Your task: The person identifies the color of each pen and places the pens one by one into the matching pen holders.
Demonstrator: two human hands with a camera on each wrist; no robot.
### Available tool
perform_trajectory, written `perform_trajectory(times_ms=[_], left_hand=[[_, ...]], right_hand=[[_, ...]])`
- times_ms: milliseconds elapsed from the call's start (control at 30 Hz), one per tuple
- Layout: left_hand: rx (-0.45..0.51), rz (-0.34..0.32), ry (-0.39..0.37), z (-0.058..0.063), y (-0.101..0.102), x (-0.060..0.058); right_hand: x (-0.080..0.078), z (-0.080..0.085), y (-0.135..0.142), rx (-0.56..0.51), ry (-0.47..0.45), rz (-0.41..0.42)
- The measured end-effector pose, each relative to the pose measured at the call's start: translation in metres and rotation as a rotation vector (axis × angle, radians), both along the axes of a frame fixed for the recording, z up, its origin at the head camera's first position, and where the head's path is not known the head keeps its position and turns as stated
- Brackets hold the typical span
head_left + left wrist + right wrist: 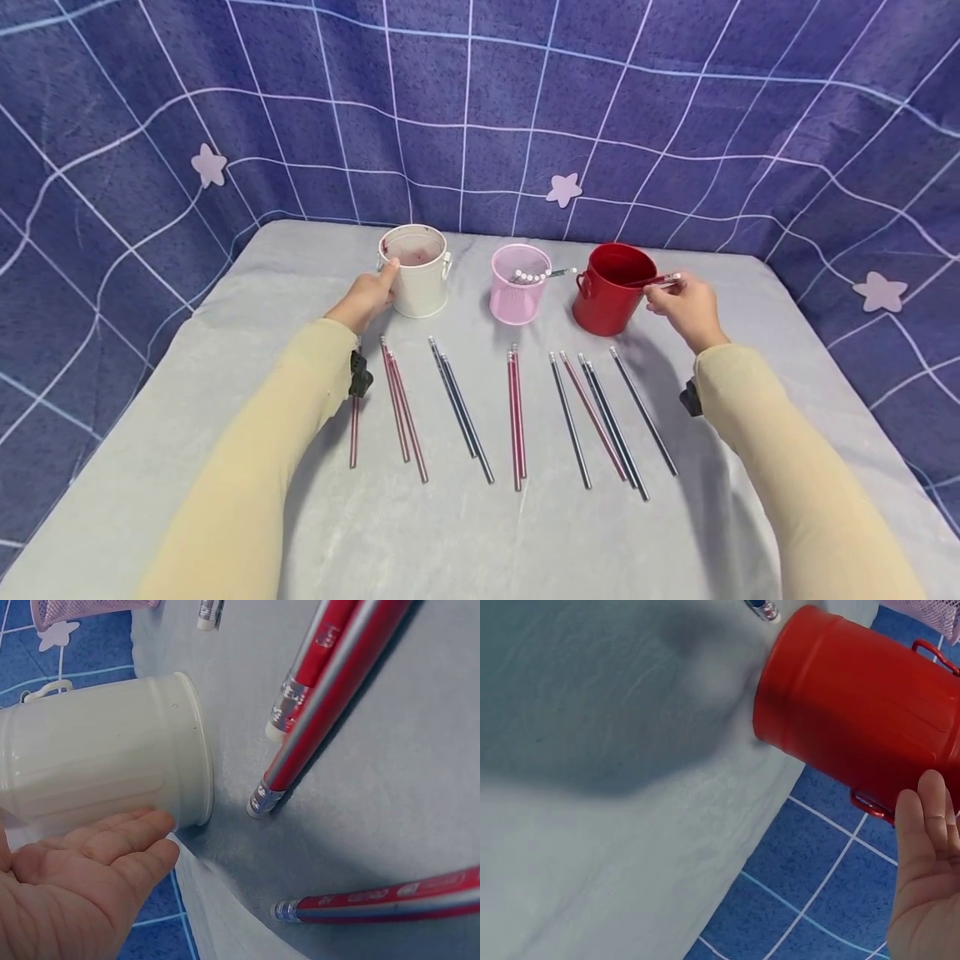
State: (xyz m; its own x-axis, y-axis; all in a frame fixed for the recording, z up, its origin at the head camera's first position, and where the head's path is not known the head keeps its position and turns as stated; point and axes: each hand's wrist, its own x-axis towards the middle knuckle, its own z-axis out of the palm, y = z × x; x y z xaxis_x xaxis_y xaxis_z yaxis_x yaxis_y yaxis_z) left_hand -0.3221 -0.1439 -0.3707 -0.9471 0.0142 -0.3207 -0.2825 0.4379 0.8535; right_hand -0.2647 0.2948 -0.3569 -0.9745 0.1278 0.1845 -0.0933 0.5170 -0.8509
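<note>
In the head view my left hand (367,298) is at the near left side of the white bucket (420,287), its thumb by the rim. Straight fingers (135,840) lie along the bucket's outer wall in the left wrist view. At the right, my right hand (688,308) pinches a red pencil (651,281) near its eraser end. That pencil slants over the rim of the red bucket (603,310), its other end hidden inside. In the right wrist view the visible fingers (930,817) stretch beside the red bucket, near its handle; thumb and pencil are out of that view.
Between the buckets stands a pink mesh cup (516,304) holding several pencils, one leaning far right. Red pencils (397,408) and dark pencils (461,417) lie across the grey tabletop (465,542). A blue grid-patterned curtain (450,83) hangs behind.
</note>
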Motion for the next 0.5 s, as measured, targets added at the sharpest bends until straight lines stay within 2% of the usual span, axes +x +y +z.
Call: perform_trajectory(times_ms=[67, 133, 267, 367, 500], left_hand=[[0.007, 0.0, -0.001, 0.001, 0.0, 0.0], [0.017, 0.0, -0.006, 0.002, 0.001, 0.0], [0.035, 0.007, -0.021, 0.002, 0.001, 0.0], [0.039, 0.007, -0.024, 0.001, 0.001, -0.001], [0.047, -0.001, -0.017, 0.0, 0.0, -0.002]], right_hand=[[0.002, -0.001, 0.001, 0.03, -0.05, 0.043], [0.005, -0.002, 0.001, 0.074, -0.137, 0.101], [0.012, -0.005, -0.005, 0.256, -0.311, 0.209], [0.017, -0.008, -0.013, 0.373, -0.376, 0.254], [0.027, -0.014, -0.027, 0.433, -0.42, 0.291]])
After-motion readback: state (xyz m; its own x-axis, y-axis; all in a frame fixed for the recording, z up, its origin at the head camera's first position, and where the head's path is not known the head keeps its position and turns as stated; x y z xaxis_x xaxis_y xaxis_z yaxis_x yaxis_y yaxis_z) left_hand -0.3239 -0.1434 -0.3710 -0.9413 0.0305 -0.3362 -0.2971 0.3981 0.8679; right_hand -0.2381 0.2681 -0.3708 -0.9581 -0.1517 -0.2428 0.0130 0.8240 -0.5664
